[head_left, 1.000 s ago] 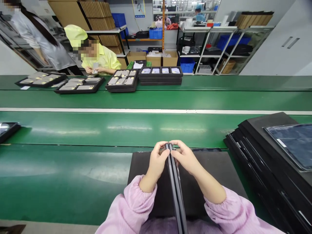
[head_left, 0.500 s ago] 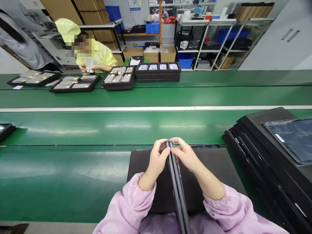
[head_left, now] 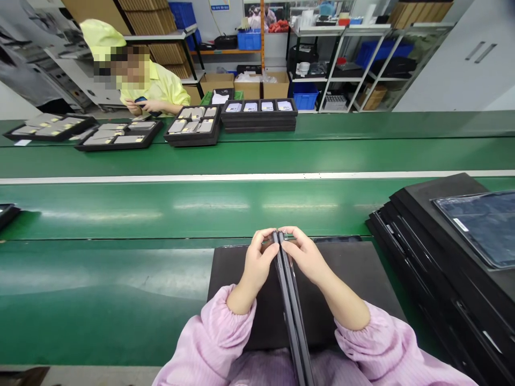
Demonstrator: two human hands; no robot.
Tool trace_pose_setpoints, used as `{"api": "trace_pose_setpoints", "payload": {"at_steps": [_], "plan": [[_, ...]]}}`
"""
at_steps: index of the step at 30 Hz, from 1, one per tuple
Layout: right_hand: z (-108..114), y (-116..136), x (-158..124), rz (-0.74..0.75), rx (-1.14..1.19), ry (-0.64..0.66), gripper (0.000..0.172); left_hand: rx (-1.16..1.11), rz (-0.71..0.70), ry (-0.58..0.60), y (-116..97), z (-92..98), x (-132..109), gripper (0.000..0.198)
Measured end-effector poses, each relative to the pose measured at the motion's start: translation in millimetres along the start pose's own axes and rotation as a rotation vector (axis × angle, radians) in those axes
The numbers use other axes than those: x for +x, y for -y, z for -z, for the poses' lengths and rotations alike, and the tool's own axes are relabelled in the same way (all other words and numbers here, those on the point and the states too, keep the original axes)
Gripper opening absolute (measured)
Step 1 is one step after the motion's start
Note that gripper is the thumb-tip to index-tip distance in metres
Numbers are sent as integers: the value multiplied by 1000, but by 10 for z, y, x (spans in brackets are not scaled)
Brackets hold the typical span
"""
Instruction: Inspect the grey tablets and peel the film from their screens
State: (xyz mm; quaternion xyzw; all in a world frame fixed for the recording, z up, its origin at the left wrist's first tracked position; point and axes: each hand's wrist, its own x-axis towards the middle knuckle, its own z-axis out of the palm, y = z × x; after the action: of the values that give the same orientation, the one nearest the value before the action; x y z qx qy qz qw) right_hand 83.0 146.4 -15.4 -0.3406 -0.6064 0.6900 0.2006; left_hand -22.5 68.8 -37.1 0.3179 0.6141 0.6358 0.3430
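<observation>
Two thin, dark, flat devices that look like tablets stand on edge side by side, their narrow sides facing up. My left hand (head_left: 257, 260) is closed on the far end of the left tablet (head_left: 286, 300). My right hand (head_left: 308, 260) grips the far end of the right tablet (head_left: 300, 321) the same way, thumb on top. Clear film shows around the right one. The two touch or nearly touch, and their near ends run down toward my body. Under them lies a black foam sheet (head_left: 341, 295), with a dark glossy edge (head_left: 338, 239) showing beyond its far side.
At right is a tall stack of black sheets (head_left: 446, 187) with a film-wrapped tablet (head_left: 483, 225) on top. A green bench (head_left: 120, 305) runs across. Opposite, a person in yellow (head_left: 161, 86) handles a small device near several black trays (head_left: 193, 140). A dark tray (head_left: 7, 214) sits at far left.
My hands and the two tablets hold nearly the same pose. The view has shifted slightly. The person opposite now has a dark device in hand instead of a white one.
</observation>
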Motion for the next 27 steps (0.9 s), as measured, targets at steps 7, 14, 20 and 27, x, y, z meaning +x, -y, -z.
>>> {"api": "trace_pose_setpoints", "payload": {"at_steps": [7, 14, 20, 27], "plan": [[6, 12, 26, -48, 12, 2, 35, 52, 6, 3, -44, -16, 18, 24], [37, -28, 11, -34, 30, 41, 35, -1, 5, 62, -9, 32, -7, 28], [118, -96, -51, 5, 72, 164, 49, -102, -17, 191, 48, 89, -46, 45], [126, -114, -53, 13, 96, 192, 47, -91, -9, 187, 41, 86, -58, 45]]}}
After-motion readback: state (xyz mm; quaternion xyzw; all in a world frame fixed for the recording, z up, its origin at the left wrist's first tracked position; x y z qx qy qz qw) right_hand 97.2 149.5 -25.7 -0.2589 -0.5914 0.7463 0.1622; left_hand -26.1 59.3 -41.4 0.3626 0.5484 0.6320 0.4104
